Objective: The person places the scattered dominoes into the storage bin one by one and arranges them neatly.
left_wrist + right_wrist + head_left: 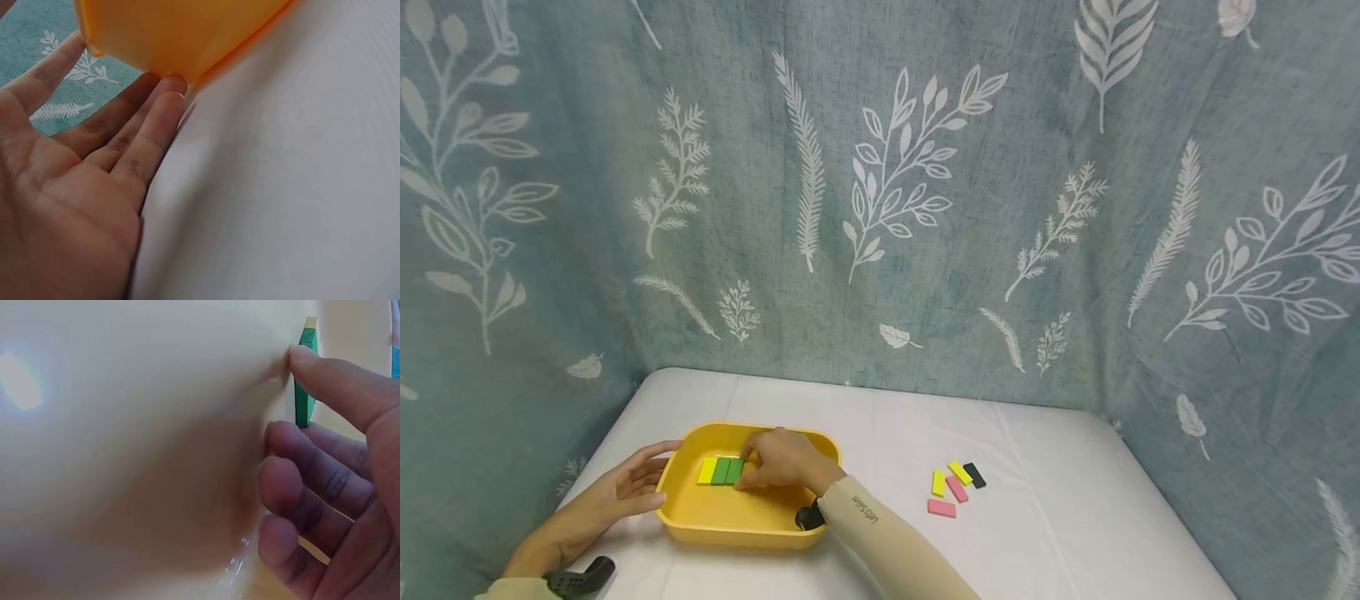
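Yellow tray (737,535): left hand (613,493) spread against side; right hand (786,458) inside, fingers (751,446) pinching rightmost green block (734,470).

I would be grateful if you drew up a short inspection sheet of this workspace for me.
Surface: white table, cover lightly creased.
Job's things: yellow bin holding a yellow block and two green blocks in a row; on the table right of it, two loose yellow blocks, two pink blocks and one black block.
Clutter: nothing seen.
Left grip: fingers touch the bin's left end.
Right grip: inside the bin, thumb and finger pinching the end green block.
Cables: nothing seen.
Surroundings: blue-green curtain with white leaf patterns behind and beside the table.
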`<state>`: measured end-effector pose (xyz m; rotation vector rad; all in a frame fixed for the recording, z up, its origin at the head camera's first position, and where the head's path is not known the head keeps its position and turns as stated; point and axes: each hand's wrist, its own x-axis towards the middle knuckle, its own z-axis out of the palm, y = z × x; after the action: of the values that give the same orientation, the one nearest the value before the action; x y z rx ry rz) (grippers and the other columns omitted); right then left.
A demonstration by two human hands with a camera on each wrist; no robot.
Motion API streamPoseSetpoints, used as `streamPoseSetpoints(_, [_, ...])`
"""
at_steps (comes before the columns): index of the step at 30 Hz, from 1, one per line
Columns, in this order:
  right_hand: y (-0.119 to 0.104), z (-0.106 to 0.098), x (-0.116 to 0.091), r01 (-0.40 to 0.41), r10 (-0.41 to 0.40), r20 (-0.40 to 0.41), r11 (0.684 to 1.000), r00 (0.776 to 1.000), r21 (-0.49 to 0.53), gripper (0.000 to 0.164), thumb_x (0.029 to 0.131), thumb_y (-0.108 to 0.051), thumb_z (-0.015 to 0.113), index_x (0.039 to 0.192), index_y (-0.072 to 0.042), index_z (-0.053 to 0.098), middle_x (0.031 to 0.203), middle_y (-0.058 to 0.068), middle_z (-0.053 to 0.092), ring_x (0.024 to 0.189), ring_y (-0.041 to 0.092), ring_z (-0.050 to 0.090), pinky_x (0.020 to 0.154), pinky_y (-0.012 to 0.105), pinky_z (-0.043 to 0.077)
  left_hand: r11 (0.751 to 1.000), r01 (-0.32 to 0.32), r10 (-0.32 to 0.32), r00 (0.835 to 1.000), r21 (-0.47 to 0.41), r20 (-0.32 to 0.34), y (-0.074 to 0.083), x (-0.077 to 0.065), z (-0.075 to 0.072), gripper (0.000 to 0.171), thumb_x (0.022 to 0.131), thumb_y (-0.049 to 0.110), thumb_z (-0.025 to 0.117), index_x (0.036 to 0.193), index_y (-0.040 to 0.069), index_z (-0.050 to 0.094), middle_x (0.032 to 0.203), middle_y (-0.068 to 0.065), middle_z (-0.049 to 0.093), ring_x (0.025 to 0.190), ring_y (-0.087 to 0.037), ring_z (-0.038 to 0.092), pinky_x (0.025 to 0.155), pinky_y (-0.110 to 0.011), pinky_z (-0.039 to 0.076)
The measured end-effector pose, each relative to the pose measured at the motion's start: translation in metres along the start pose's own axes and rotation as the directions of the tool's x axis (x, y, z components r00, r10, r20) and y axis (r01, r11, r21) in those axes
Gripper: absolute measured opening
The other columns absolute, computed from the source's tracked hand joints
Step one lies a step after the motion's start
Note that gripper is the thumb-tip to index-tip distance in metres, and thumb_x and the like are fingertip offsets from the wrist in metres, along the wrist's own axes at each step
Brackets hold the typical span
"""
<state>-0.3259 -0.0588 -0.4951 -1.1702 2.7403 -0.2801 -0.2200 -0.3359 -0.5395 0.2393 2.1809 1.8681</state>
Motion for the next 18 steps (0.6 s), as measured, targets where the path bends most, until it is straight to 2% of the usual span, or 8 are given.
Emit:
streamPoseSetpoints(7, [-0.001, -0.005, 0.003, 0.005, -0.005, 0.011, 1.000, 1.000, -0.018, 0.049, 0.086, -0.052, 0.081, 0.121, -0.019, 0.074, 0.072, -0.013, 0.057, 0.068, 0.003, 0.050, 0.067, 0.016, 0.045, 1.000, 0.000, 0.000, 1.000, 0.023, 0.000, 0.001, 0.002, -0.002, 0.072, 0.104, 0.021, 0.062, 0.164, 0.019, 0.023, 0.160, -0.029, 0.029, 0.138, -0.038, 0.042, 0.101, -0.038, 0.051])
streamPoseSetpoints(13, [0.002, -0.016, -0.001, -0.009, 0.008, 0.024, 0.999, 1.000, 0.042, 0.050, 0.087, -0.049, 0.080, 0.126, -0.019, 0.071, 0.071, -0.013, 0.061, 0.065, 0.002, 0.055, 0.062, 0.017, 0.045, 0.999, 0.027, -0.027, 0.999, 0.022, -0.019, 0.002, 0.003, 0.000, 0.073, 0.103, 0.023, 0.064, 0.163, 0.020, 0.023, 0.160, -0.027, 0.029, 0.139, -0.038, 0.042, 0.104, -0.046, 0.050])
streamPoseSetpoints(18, [0.007, -0.026, -0.009, 0.008, -0.011, 0.028, 0.995, 1.000, 0.098, 0.042, 0.092, -0.042, 0.077, 0.127, -0.019, 0.070, 0.074, -0.015, 0.064, 0.066, 0.000, 0.059, 0.061, 0.017, 0.047, 1.000, 0.022, -0.022, 1.000, 0.017, -0.009, 0.002, 0.001, 0.001, 0.073, 0.103, 0.023, 0.063, 0.163, 0.017, 0.022, 0.160, -0.029, 0.030, 0.139, -0.040, 0.042, 0.103, -0.047, 0.050])
